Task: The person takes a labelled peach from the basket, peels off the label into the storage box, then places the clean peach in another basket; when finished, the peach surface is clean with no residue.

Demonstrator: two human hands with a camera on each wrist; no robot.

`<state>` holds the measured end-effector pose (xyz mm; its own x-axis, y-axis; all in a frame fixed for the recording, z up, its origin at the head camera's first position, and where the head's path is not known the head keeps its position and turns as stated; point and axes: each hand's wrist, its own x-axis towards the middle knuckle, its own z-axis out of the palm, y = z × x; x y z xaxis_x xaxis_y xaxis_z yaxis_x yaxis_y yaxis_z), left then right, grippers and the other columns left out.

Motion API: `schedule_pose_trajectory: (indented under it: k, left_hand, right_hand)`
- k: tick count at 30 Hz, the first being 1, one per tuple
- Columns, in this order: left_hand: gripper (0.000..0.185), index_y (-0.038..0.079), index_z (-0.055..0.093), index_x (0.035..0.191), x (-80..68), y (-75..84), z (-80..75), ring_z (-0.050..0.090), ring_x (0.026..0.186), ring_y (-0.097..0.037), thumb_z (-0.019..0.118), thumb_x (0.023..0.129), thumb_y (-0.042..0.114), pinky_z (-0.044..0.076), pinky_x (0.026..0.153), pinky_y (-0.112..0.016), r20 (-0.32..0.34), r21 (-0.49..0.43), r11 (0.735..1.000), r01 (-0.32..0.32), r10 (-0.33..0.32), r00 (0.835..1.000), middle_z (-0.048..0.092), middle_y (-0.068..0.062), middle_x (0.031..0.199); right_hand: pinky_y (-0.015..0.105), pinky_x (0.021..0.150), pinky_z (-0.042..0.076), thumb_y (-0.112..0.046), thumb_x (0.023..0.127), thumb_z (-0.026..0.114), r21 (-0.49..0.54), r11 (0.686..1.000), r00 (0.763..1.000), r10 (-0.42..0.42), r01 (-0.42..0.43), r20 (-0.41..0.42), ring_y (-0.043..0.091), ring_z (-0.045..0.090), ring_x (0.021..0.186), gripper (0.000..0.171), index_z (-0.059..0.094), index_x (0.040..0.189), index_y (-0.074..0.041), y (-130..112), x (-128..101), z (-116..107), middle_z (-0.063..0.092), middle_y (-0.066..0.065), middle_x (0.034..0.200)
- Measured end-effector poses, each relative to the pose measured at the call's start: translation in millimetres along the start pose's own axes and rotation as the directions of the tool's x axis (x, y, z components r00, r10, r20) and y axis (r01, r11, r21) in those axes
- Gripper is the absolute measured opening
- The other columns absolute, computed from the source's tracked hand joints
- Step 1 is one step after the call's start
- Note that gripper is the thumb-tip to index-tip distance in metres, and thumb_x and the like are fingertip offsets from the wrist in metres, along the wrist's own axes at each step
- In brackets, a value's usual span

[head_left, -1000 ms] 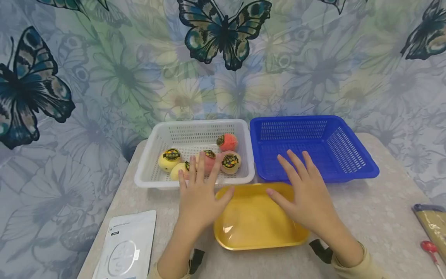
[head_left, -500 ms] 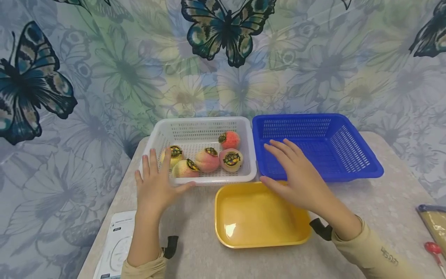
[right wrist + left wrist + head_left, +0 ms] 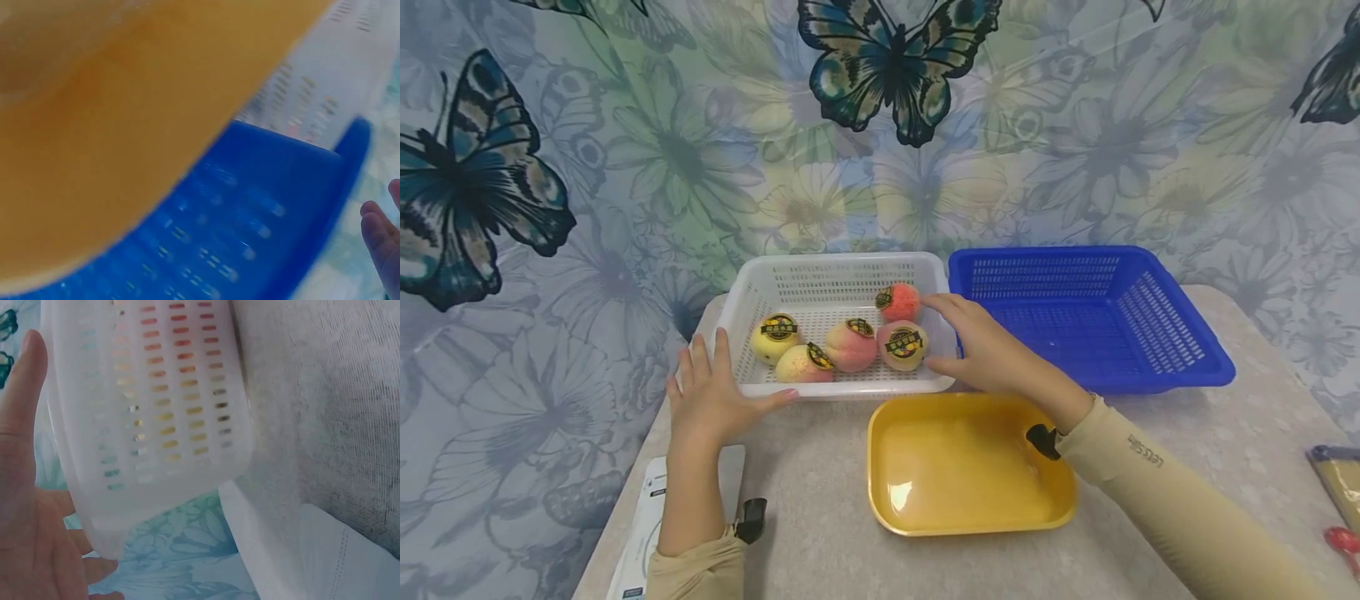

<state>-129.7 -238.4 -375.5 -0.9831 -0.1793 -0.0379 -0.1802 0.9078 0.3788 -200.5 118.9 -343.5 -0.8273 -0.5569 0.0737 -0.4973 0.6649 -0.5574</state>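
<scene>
We look down on a pale, faintly patterned tabletop [image 3: 820, 508] set against a blue-green backdrop [image 3: 692, 158] printed with flowers and dark butterflies, some cut off by the head view's edges. Taking the shiny yellow tray [image 3: 955, 467] as the clock's centre, we find a white basket [image 3: 842, 264] between 10 and 11 and a blue basket [image 3: 1090, 333] between 1 and 2. The white basket holds five labelled peaches [image 3: 851, 350], the reddest at its 2 o'clock. Of the person's hands, the left hand [image 3: 711, 404] is open, fingers spread, at that basket's 8 o'clock corner; the right hand [image 3: 988, 346], also open, extends over its 3 o'clock rim, fingertips beside the reddest peach. We cannot tell whether either touches anything. The left forearm hides part of a white packet [image 3: 730, 479] near 9 o'clock. Around 3 o'clock, a gold packet [image 3: 1342, 483] and a red-topped object [image 3: 1342, 539] are cut off. The right wrist view is blurred, with only fingertips at its 4 o'clock edge.
</scene>
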Motion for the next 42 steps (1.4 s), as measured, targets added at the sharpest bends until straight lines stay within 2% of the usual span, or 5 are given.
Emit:
schedule_pose_trajectory:
  k: [12,19,25,34,42]
  left_hand:
    - [0.145,-0.004,-0.007,0.156,4.6,-11.5,6.5,-0.009,0.148,-0.054,0.07,0.066,0.08,0.009,0.111,-0.077,0.051,-0.077,0.997,0.005,-0.001,0.999,-0.008,-0.033,0.162]
    - [0.143,-0.003,-0.008,0.156,5.8,-12.5,7.1,-0.01,0.148,-0.054,0.07,0.068,0.079,0.009,0.111,-0.078,0.057,-0.087,0.996,0.008,-0.003,0.998,-0.01,-0.032,0.162]
    - [0.143,-0.002,-0.008,0.157,5.7,-13.7,6.7,-0.011,0.148,-0.054,0.071,0.068,0.078,0.009,0.111,-0.078,0.059,-0.088,0.996,0.015,-0.009,0.998,-0.012,-0.03,0.162]
    - [0.142,0.0,-0.007,0.157,5.3,-11.8,6.6,-0.011,0.149,-0.053,0.072,0.068,0.077,0.011,0.113,-0.076,0.058,-0.106,0.994,0.023,-0.017,0.998,-0.011,-0.028,0.163]
    - [0.142,0.001,-0.007,0.157,4.8,-11.7,6.0,-0.011,0.149,-0.052,0.072,0.067,0.077,0.013,0.112,-0.076,0.06,-0.112,0.993,0.029,-0.022,0.998,-0.012,-0.026,0.164]
  right_hand:
    - [0.051,0.12,0.03,-0.011,0.076,0.084,-0.003,1.0,0.998,-0.007,0.007,0.057,0.034,0.034,0.145,0.087,0.039,0.151,-0.008,12.6,34.8,20.6,0.042,0.013,0.153]
    - [0.046,0.117,0.034,-0.013,0.073,0.086,-0.106,0.986,0.992,-0.121,0.125,0.047,0.029,0.048,0.132,0.071,0.057,0.138,-0.012,11.2,55.0,33.3,0.059,0.008,0.139]
    - [0.047,0.113,0.039,-0.016,0.07,0.088,-0.215,0.975,0.996,-0.038,0.054,0.077,0.029,0.046,0.131,0.077,0.055,0.14,-0.016,11.0,63.3,37.7,0.058,0.005,0.139]
    - [0.048,0.115,0.036,-0.031,0.075,0.086,-0.349,0.936,0.996,-0.01,0.038,0.084,0.032,0.043,0.135,0.072,0.058,0.139,-0.018,15.7,70.9,43.6,0.06,0.004,0.139]
    - [0.05,0.114,0.034,-0.027,0.071,0.088,-0.372,0.928,0.995,0.032,0.005,0.094,0.033,0.041,0.137,0.075,0.058,0.139,-0.02,18.0,74.9,47.6,0.061,0.004,0.139]
